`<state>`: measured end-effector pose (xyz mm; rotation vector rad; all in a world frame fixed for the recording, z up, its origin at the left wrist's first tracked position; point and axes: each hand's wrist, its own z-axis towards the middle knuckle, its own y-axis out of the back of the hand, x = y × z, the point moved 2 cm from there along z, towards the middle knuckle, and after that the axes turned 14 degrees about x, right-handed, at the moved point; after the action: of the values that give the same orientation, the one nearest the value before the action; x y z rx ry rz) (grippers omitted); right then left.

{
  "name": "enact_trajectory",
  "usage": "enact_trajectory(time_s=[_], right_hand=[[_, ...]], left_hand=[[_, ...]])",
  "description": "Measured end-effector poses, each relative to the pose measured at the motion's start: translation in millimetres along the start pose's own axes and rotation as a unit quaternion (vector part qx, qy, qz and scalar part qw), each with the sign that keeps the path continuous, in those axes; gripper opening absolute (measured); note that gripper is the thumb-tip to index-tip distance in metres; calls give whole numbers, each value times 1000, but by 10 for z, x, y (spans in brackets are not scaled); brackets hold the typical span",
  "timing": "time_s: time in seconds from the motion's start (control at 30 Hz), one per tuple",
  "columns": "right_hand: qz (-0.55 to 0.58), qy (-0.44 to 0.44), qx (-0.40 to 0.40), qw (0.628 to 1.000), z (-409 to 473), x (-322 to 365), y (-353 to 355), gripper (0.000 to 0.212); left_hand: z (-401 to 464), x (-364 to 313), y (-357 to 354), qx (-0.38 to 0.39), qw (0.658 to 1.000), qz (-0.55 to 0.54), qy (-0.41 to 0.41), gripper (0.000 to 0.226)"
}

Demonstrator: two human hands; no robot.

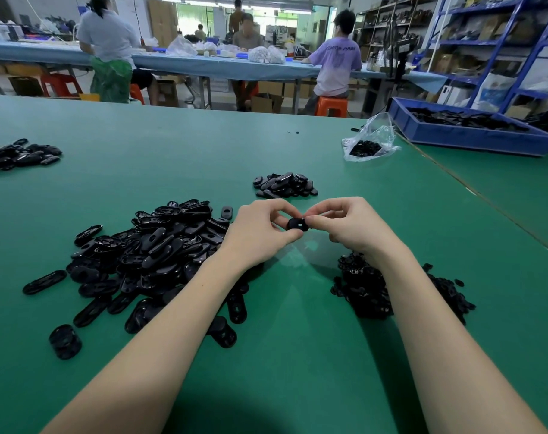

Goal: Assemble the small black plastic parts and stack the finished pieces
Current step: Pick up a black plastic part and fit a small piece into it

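Observation:
Above the green table (pixel 297 355), my left hand (pixel 260 230) and my right hand (pixel 351 223) meet on one small black oval part (pixel 296 224). Both pinch it between thumb and fingers, the left from its left end, the right from its right end. A large heap of black oval shells (pixel 147 255) lies under and left of my left forearm. Beside my right wrist sits a pile of smaller black ring-like parts (pixel 366 289). A smaller pile of black pieces (pixel 285 185) lies just beyond my hands. A short stack of black pieces (pixel 65 341) stands near the front left.
Another pile of black parts (pixel 19 153) lies far left. A clear plastic bag (pixel 369 142) with black parts and a blue bin (pixel 466 136) of black parts sit at the back right. Several people work at a blue table (pixel 219 65) behind; shelving (pixel 498 42) stands on the right.

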<state>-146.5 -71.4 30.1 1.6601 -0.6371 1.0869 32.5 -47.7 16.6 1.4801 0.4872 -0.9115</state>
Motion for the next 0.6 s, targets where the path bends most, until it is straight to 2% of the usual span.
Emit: enact_trajectory(time_s=[0.17, 0.33, 0.6], right_hand=[[-21, -9, -20, 1000, 29, -48, 11, 10], [-19, -21, 7, 1000, 25, -35, -15, 8], [-9, -36, -21, 999, -2, -37, -18, 7]], left_hand=[[-2, -1, -12, 1, 1000, 0, 5, 19], [-11, -4, -24, 1, 1000, -3, 7, 17], [-14, -13, -30, 3, 1000, -9, 2, 16]])
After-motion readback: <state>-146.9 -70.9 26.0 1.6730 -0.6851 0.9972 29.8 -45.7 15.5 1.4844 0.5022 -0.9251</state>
